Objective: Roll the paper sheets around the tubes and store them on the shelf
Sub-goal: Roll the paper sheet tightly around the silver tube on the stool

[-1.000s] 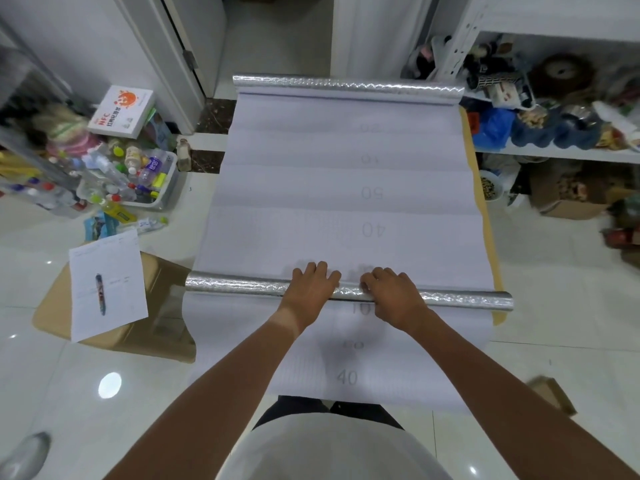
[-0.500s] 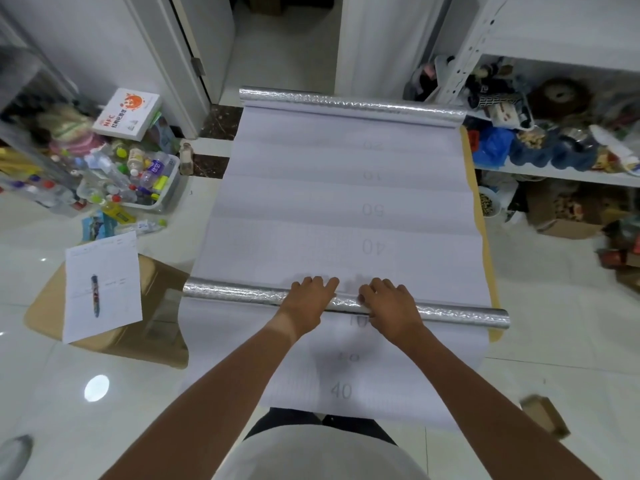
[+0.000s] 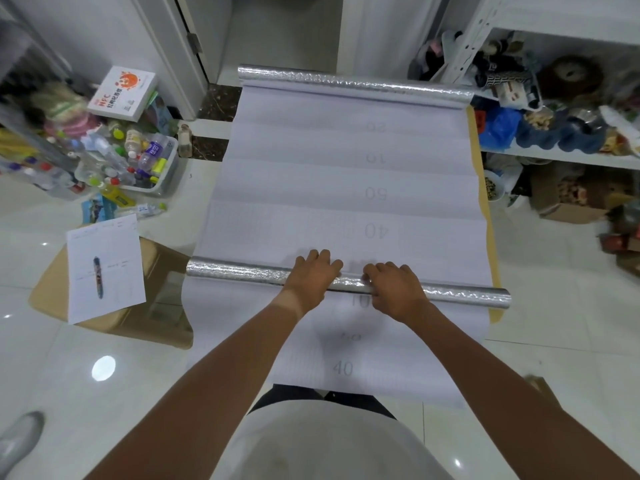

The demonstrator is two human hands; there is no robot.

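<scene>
A long white paper sheet [image 3: 346,188] with faint numbers lies flat on the floor ahead of me. A silver tube [image 3: 239,273] lies across its near part. My left hand [image 3: 313,275] presses on the tube's middle with the fingers laid forward over it. Just to the right, my right hand [image 3: 393,289] grips the same tube with curled fingers. A second silver tube [image 3: 353,83] lies across the far end of the sheet. The white shelf [image 3: 561,161] stands to the right, crowded with things.
A flat cardboard box [image 3: 159,313] with a paper and a pen [image 3: 98,277] on it lies left of the sheet. A bin of bottles [image 3: 145,161] and a white box [image 3: 121,93] stand further left. Cardboard boxes [image 3: 568,199] sit under the shelf. A doorway [image 3: 277,32] opens beyond.
The near tube has rolled slightly away from me, closer to the printed 40, with both hands staying on its middle. The view has tilted a little.
</scene>
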